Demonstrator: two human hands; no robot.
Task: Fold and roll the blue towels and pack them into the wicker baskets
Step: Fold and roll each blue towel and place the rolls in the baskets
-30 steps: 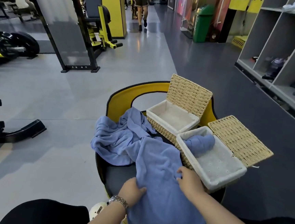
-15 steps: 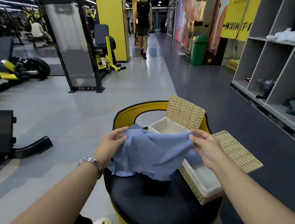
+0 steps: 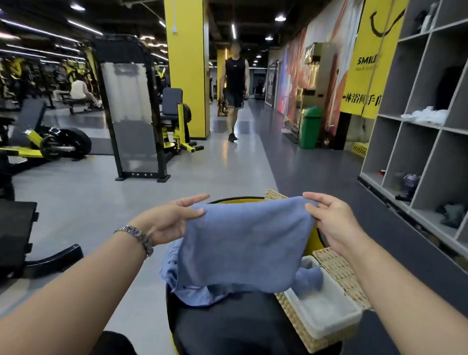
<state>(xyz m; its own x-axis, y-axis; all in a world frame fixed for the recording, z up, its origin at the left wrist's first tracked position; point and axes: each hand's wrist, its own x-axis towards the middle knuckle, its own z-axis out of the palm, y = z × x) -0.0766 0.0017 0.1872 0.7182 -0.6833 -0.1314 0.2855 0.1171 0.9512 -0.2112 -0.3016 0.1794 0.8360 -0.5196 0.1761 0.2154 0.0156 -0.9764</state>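
Nearest the camera, both bare forearms reached forward over a round black padded stool with a yellow base (image 3: 241, 336). The left hand (image 3: 171, 220), with a silver metal watch (image 3: 137, 238) on its wrist, pinched the left upper corner of a blue terry towel (image 3: 242, 246) between thumb and extended fingers. The right hand (image 3: 333, 221) pinched the right upper corner in the same manner, thumb on top and fingers curled behind the cloth. The towel hung spread between the two hands, above the stool and clear of its seat.

Below the hanging cloth, a crumpled heap of further blue towels (image 3: 186, 289) lay on the stool's left portion. To the right, a rectangular wicker basket with a white fabric liner (image 3: 325, 318) rested on the stool edge, its woven lid (image 3: 340, 274) hinged open to the rear. A rolled blue towel (image 3: 307, 278) lay at the far end of that basket. Behind the raised towel, the corner of a second wicker lid (image 3: 275, 195) showed; its basket was hidden.

Farther off stood grey open cubby shelving (image 3: 428, 137) on the right, black-and-yellow gym machines (image 3: 135, 123) on the left, and a green waste bin (image 3: 311, 126). A person in dark sportswear (image 3: 234, 84) was on the grey aisle, probably walking toward the camera.
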